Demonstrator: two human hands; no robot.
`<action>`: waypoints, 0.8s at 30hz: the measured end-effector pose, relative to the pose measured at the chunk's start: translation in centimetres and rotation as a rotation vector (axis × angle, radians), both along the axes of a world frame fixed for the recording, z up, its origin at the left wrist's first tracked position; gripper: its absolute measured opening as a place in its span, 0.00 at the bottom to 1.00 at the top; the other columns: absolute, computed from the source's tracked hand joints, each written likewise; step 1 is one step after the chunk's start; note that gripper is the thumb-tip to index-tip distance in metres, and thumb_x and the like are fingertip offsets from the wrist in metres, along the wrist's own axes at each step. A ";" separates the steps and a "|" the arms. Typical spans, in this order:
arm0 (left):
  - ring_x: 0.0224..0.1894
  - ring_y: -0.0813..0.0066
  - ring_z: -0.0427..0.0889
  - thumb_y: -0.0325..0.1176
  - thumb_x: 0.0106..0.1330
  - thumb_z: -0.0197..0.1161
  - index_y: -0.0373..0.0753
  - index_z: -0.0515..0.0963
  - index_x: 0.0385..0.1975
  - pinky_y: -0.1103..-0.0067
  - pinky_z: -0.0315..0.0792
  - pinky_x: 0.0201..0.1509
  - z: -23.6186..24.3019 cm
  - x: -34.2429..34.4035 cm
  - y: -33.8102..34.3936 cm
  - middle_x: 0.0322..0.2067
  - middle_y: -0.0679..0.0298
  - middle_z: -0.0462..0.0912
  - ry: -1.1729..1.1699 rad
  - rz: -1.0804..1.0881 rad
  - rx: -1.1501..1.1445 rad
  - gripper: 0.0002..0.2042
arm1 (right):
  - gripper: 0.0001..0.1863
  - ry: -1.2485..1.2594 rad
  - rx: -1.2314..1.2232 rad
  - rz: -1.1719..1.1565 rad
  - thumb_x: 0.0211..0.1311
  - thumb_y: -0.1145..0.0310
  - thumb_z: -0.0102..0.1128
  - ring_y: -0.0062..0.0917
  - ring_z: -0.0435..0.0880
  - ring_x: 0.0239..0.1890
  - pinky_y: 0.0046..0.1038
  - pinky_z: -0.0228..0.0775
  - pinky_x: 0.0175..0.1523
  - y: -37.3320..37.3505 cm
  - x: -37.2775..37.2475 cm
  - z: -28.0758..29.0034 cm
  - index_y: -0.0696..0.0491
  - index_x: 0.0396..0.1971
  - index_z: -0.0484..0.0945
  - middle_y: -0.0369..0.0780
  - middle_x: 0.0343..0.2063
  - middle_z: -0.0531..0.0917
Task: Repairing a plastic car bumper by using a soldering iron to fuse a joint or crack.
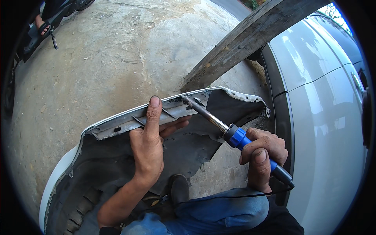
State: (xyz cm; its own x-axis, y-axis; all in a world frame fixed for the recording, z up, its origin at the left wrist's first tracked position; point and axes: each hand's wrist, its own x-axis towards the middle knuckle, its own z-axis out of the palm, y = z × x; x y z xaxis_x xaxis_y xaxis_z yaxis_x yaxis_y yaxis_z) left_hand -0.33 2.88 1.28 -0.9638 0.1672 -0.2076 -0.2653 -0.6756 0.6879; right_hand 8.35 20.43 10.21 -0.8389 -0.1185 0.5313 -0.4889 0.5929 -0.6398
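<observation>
A car bumper cover [113,156], white-edged outside and black on its inner face, lies across my lap with a broken edge near the middle. My left hand [150,133] grips its upper flange, thumb on top and fingers underneath. In my right hand [264,154] is a blue-handled soldering iron [237,137], fingers wrapped round the grip. Its metal shaft slants up to the left, and the tip meets the flange to the right of my left thumb. The iron's black cord [243,194] runs from the handle's end across my knee.
A grey wooden post [250,43] leans beyond the bumper cover. Along the right stands a white car [321,129] with a dark lower trim. At the upper left are part of a motorbike [51,27] and a person's foot in a sandal [41,26] on the concrete floor [117,51].
</observation>
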 end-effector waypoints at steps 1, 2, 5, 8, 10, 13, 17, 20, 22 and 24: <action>0.35 0.60 0.89 0.48 0.74 0.58 0.23 0.78 0.41 0.71 0.87 0.42 0.0 0.0 0.0 0.35 0.46 0.85 -0.004 -0.002 0.001 0.25 | 0.11 -0.001 0.001 0.001 0.61 0.66 0.56 0.20 0.73 0.15 0.26 0.66 0.25 0.0 0.0 0.0 0.54 0.25 0.83 0.35 0.14 0.80; 0.35 0.60 0.89 0.48 0.74 0.58 0.23 0.78 0.41 0.71 0.87 0.42 0.0 0.0 0.0 0.35 0.46 0.85 -0.004 -0.002 0.001 0.25 | 0.11 -0.002 0.001 0.002 0.61 0.66 0.56 0.20 0.73 0.15 0.26 0.66 0.25 0.0 0.0 0.0 0.54 0.25 0.83 0.35 0.14 0.80; 0.35 0.60 0.89 0.48 0.74 0.58 0.22 0.79 0.41 0.71 0.87 0.42 0.1 0.0 0.0 0.35 0.46 0.85 -0.003 -0.007 0.002 0.25 | 0.11 0.005 0.010 -0.014 0.61 0.66 0.56 0.20 0.74 0.15 0.26 0.66 0.25 -0.1 0.1 0.2 0.54 0.24 0.83 0.35 0.14 0.80; 0.35 0.60 0.89 0.48 0.74 0.58 0.22 0.79 0.41 0.71 0.87 0.42 0.0 0.0 -0.1 0.35 0.45 0.85 0.000 0.006 -0.010 0.26 | 0.12 -0.019 -0.018 -0.027 0.61 0.65 0.55 0.20 0.73 0.15 0.25 0.66 0.25 -0.3 0.1 0.1 0.54 0.24 0.83 0.35 0.14 0.80; 0.35 0.60 0.89 0.48 0.74 0.59 0.21 0.79 0.41 0.71 0.87 0.42 0.1 0.0 0.0 0.35 0.45 0.85 0.003 0.001 -0.005 0.26 | 0.13 -0.009 -0.024 -0.059 0.62 0.63 0.56 0.19 0.73 0.15 0.25 0.65 0.25 -0.2 0.3 0.2 0.53 0.24 0.82 0.35 0.14 0.80; 0.36 0.60 0.89 0.48 0.74 0.59 0.21 0.79 0.41 0.71 0.87 0.43 0.0 0.1 0.0 0.35 0.44 0.85 -0.003 -0.001 -0.003 0.26 | 0.14 0.000 -0.052 -0.070 0.63 0.62 0.56 0.19 0.73 0.15 0.25 0.65 0.25 -0.3 0.3 0.2 0.53 0.24 0.82 0.35 0.14 0.80; 0.36 0.59 0.89 0.48 0.73 0.59 0.20 0.78 0.41 0.71 0.87 0.43 0.0 0.0 -0.1 0.35 0.44 0.85 0.002 0.001 -0.002 0.26 | 0.14 -0.025 -0.027 -0.073 0.63 0.61 0.55 0.19 0.73 0.16 0.25 0.66 0.25 -0.3 0.2 0.1 0.53 0.24 0.82 0.35 0.14 0.80; 0.36 0.59 0.89 0.48 0.74 0.59 0.20 0.78 0.42 0.71 0.86 0.43 0.1 0.0 0.0 0.35 0.44 0.85 0.001 -0.005 0.008 0.27 | 0.14 -0.029 -0.034 -0.072 0.63 0.61 0.55 0.19 0.73 0.16 0.25 0.66 0.26 -0.1 0.3 0.1 0.53 0.24 0.82 0.35 0.14 0.80; 0.36 0.59 0.89 0.48 0.74 0.59 0.20 0.78 0.42 0.71 0.86 0.43 0.1 0.0 0.0 0.35 0.44 0.85 -0.005 -0.004 0.004 0.26 | 0.13 -0.022 -0.043 -0.057 0.63 0.62 0.56 0.19 0.73 0.16 0.25 0.66 0.26 0.0 0.2 -0.1 0.53 0.24 0.82 0.35 0.14 0.80; 0.36 0.59 0.89 0.48 0.74 0.59 0.20 0.78 0.42 0.71 0.86 0.43 0.1 0.1 0.0 0.35 0.44 0.86 -0.004 -0.001 0.001 0.26 | 0.13 -0.023 -0.053 -0.052 0.63 0.62 0.56 0.19 0.73 0.16 0.25 0.66 0.26 -0.3 0.0 0.0 0.53 0.24 0.82 0.34 0.14 0.80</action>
State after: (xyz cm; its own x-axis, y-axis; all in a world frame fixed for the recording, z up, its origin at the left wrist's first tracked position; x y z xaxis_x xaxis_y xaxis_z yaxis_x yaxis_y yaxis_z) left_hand -0.28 2.86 1.36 -0.9628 0.1681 -0.2116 -0.2688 -0.6762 0.6859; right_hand 8.37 20.16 10.23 -0.8550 -0.0466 0.5165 -0.4434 0.5823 -0.6814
